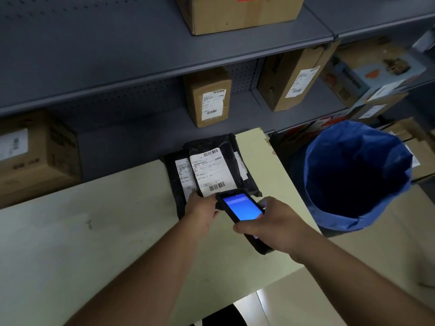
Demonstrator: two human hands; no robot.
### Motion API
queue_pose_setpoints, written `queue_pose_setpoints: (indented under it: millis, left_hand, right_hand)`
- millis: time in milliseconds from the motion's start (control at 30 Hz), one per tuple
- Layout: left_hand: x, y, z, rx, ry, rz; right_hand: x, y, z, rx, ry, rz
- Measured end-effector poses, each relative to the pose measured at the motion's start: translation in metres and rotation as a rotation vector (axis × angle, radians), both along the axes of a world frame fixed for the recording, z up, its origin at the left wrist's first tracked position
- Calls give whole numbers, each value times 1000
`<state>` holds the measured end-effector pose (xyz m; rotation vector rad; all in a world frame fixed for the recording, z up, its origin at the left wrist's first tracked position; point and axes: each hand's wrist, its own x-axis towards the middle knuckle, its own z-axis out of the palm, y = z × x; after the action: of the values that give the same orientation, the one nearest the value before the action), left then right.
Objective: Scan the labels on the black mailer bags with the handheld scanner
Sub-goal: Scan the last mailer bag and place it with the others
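Head view, scanner [242, 207] in right fingers [249, 228]

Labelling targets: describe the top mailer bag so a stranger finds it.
On the cream table below the grey shelves lies a stack of black mailer bags. The top bag shows a full white label, barcodes at both ends; neighbours' labels are partly covered.

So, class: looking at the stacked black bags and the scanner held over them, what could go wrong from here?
1. The black bags overlap, and a second label peeks out beside the top label, so the scanner might read the wrong barcode.
2. The left hand rests at the top label's lower edge and could cover its barcode.
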<state>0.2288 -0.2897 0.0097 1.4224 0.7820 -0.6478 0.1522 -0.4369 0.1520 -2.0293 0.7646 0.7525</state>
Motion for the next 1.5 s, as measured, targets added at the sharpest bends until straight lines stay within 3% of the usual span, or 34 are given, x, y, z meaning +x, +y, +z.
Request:
queue_pose_setpoints:
  millis: [467, 600, 933, 1500]
  left_hand:
    - [-26, 79, 12, 20, -37, 11]
    - [-33, 111, 12, 30, -41, 102]
    - [-62, 198, 9, 234, -46, 91]
    - [-115, 285, -1, 348, 36, 140]
  right_hand:
    - [1, 66, 0, -32, -53, 129]
    - [0, 93, -1, -34, -62, 163]
    - [-1, 163, -18, -25, -58, 236]
    - [-35, 252, -78, -94, -28, 325]
